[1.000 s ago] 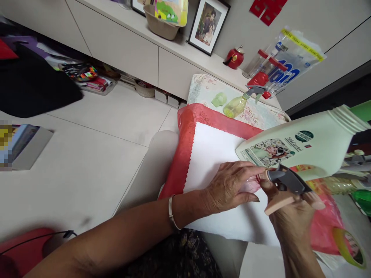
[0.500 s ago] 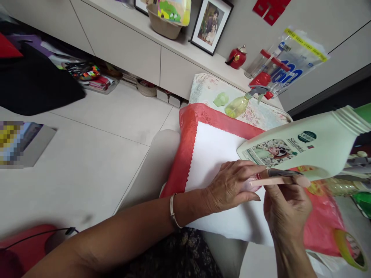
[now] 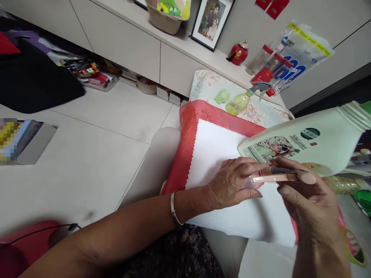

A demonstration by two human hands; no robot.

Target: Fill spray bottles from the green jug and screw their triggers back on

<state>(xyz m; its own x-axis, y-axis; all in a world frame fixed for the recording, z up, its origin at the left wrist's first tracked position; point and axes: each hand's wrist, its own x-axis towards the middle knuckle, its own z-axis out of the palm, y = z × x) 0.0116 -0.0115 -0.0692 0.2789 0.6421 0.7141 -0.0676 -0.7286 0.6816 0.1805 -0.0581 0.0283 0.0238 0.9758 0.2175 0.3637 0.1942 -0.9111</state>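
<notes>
My left hand (image 3: 228, 181) is closed around a small clear pinkish bottle (image 3: 251, 181), over the white cloth. A dark grey part and a pale pink strip (image 3: 272, 178) with a rounded end extend from the bottle to the right. Around that far end, my right hand (image 3: 314, 204) is loosely curved, its thumb and fingers apart. Just behind both hands stands a large pale green bottle (image 3: 292, 143) with a printed label and an uncapped threaded neck. Under the hands, the white cloth (image 3: 214, 143) with a wavy edge lies on a red plastic cover (image 3: 188, 131).
Beyond the red cover, a yellow spray bottle (image 3: 239, 103) and a pale green piece (image 3: 222, 96) rest on a flowered surface (image 3: 203, 83). A tape roll (image 3: 355, 247) lies at the right. Clear red-lidded jars (image 3: 261, 60) stand by the wall; a box (image 3: 34, 143) is on the floor.
My right hand has shifted right, and its fingers have spread from a pinch around the strip. My left hand stays nearly in place with the small bottle.
</notes>
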